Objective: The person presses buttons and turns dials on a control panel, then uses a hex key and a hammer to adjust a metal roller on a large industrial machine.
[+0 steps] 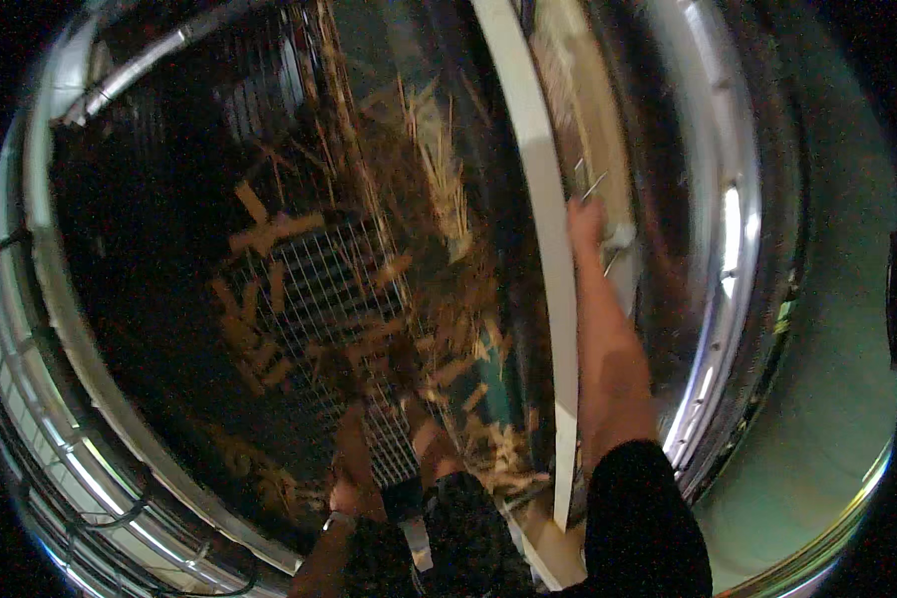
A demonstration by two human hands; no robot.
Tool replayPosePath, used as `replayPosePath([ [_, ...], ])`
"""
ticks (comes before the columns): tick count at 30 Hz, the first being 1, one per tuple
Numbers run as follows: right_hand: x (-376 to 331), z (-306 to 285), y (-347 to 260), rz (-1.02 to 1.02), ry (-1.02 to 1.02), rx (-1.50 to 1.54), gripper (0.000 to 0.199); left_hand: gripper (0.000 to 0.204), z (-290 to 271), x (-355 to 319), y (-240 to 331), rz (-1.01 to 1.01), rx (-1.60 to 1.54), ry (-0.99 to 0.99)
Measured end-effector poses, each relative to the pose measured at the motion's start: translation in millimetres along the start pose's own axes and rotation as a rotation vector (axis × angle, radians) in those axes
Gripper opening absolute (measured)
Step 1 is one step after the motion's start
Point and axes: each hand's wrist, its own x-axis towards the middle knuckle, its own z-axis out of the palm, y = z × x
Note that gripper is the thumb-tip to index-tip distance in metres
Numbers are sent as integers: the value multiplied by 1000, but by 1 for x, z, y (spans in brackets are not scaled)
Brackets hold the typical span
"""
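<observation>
The curved polished metal rim (733,269) on the right looks smooth and glossy, throwing bright highlights. The long pale flat bar (543,199) beside it has a matt, painted-looking surface. The grey wire mesh grid (319,269) is thin bare metal with a dull sheen. The pale splintered wood scraps (269,234) scattered over it look rough, dry and fibrous. The black sleeve (643,518) is soft matt cloth.

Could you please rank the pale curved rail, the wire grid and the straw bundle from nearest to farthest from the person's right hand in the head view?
From the right hand:
1. Pale curved rail, right beside the hand on its left.
2. Straw bundle, farther left and slightly higher.
3. Wire grid, farthest, left and lower, strewn with wood scraps.
</observation>
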Motion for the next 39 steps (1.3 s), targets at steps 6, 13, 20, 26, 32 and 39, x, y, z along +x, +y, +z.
replayPosePath([
  [6, -224, -98, -138, 195, -1079, 581, 18, 47, 343, 94, 24, -240, 1387, 181],
  [13, -333, -223, -254, 118, -1469, 1189, 3, 21, 592, 91, 82, 7, 1094, 24],
  [20, -241, -205, -347, -92, -1399, 988, 7, 13, 669, 172, 132, 96, 997, -46],
  [26, -107, -183, -441, -61, -1073, 1309, 21, 9, 786, 301, 179, 366, 1203, 92],
  [32, -42, -161, -445, 103, -661, 1099, 20, 14, 917, 454, 177, 458, 1589, -315],
  [39, 3, -141, -455, -79, -544, 812, 19, 11, 1034, 651, 113, 992, 1877, -905],
])
